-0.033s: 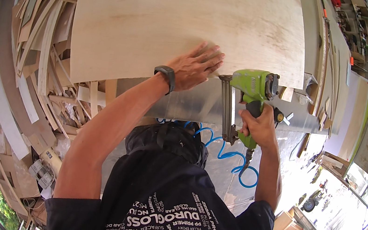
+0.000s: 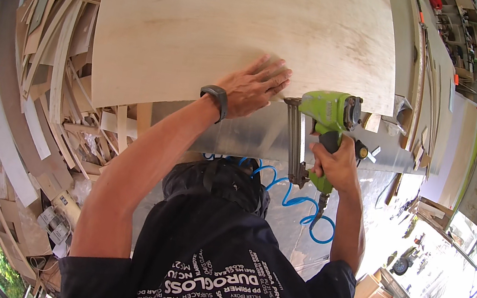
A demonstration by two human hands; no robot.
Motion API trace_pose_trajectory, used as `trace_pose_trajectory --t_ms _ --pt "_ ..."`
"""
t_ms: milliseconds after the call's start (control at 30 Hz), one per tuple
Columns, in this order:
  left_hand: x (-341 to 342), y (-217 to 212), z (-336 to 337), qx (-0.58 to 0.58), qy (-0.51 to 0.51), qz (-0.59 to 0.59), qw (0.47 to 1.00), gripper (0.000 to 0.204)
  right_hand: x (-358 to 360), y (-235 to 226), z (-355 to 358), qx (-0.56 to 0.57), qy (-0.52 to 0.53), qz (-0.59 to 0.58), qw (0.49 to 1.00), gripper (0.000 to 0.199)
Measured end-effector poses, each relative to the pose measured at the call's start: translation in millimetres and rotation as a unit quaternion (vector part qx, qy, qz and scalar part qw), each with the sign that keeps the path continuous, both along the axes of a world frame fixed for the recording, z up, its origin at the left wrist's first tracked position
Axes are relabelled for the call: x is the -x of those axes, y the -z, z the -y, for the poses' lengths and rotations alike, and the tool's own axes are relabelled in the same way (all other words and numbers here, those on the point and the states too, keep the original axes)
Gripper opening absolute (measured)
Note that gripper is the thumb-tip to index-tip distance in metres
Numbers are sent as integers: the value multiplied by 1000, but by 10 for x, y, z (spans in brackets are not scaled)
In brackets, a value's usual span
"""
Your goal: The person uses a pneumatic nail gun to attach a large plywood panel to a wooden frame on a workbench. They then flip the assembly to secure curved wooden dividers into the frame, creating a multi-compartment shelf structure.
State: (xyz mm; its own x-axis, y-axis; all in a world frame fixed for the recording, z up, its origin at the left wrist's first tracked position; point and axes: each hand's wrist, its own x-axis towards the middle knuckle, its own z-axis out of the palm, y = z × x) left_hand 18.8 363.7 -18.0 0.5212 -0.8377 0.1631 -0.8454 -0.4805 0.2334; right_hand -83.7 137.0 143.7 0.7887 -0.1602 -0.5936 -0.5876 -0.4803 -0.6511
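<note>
wraps the right hand (image 2: 339, 163) around the grip of a green nail gun (image 2: 322, 107), fingers curled closed on it; cannot tell about trigger pressure. rests the left hand (image 2: 253, 87) palm down on a pale plywood sheet (image 2: 238, 21), fingers nearly straight and slightly apart, clasping nothing. aims those fingers forward and to the right, close to the near edge of the sheet. carries the nose of the gun at that same edge, just right of the left fingers, so nearer to the left hand than to the right; cannot tell actual contact between nose and sheet. runs the long axis of the magazine (image 2: 294, 143) from the nose back toward the body, roughly square to the near edge, left of the right hand. shows the sheet mostly beyond both hands, with a grey surface (image 2: 237, 135) on its near side; cannot tell its longer axis, with the far side cut off. counts one sheet, one nail gun, one blue coiled hose (image 2: 287, 203) near the gun, one black wristband (image 2: 219, 99) on the left wrist, two bare hands. includes many wood strips (image 2: 63, 57) heaped at left, too overlapped for counting.
</note>
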Motion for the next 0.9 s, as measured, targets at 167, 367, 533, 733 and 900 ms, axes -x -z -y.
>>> trace_pose_trajectory --t_ms 167,367,533,733,900 --pt "-2 0 3 -1 3 -4 1000 60 22 13 3 6 -6 2 1000 17" --pt "-15 -21 27 -4 2 6 1000 60 34 26 -7 7 0 17 1000 18" --pt "-17 10 31 9 2 0 1000 60 25 14 -35 1 2 12 1000 18" --pt "-28 16 55 8 5 5 1000 60 23 11 -53 -7 -12 11 1000 18" --pt "-11 -7 28 -17 7 9 1000 60 60 -5 -91 -2 -11 15 1000 19"
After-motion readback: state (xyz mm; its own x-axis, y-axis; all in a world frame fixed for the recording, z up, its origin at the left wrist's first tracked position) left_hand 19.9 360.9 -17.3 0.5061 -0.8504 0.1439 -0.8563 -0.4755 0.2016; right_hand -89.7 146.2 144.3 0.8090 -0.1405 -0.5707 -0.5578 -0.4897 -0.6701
